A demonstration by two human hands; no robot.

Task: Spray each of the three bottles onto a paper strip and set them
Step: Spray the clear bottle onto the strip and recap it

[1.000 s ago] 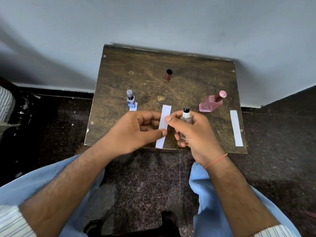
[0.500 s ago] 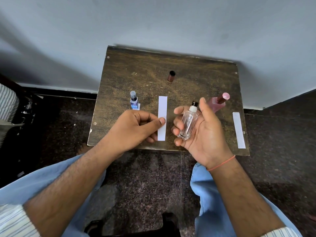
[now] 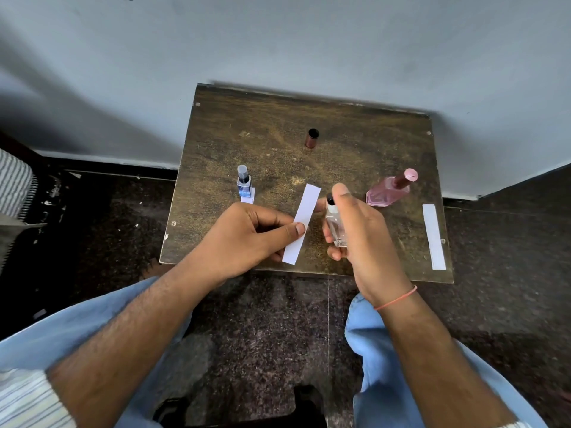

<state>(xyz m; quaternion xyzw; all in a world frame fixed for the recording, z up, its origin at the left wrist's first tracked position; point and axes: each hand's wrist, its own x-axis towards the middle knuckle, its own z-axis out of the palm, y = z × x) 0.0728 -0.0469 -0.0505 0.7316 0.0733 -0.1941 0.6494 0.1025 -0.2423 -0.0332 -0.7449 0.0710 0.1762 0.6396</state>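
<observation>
Over the near edge of the bench (image 3: 355, 143), the left hand (image 3: 247, 236) pinches a white paper strip (image 3: 302, 223) between thumb and fingers, tilted so its free upper end leans toward the nozzle. The right hand (image 3: 361, 230) is wrapped round a small clear bottle (image 3: 335, 225), forefinger on top of the black pump, apparently ready to press; no mist shows. Its contents look clear, though the level is hard to read behind the fingers. At the left, a blue bottle (image 3: 243, 183) stands upright on the far end of a short strip (image 3: 248, 197), which suggests it is already done. A pink bottle (image 3: 390, 189), holding pink liquid, waits at the right, with an unused strip (image 3: 434, 236) lying flat near it. Farther back stands a brown cap (image 3: 312, 138), open end up.
</observation>
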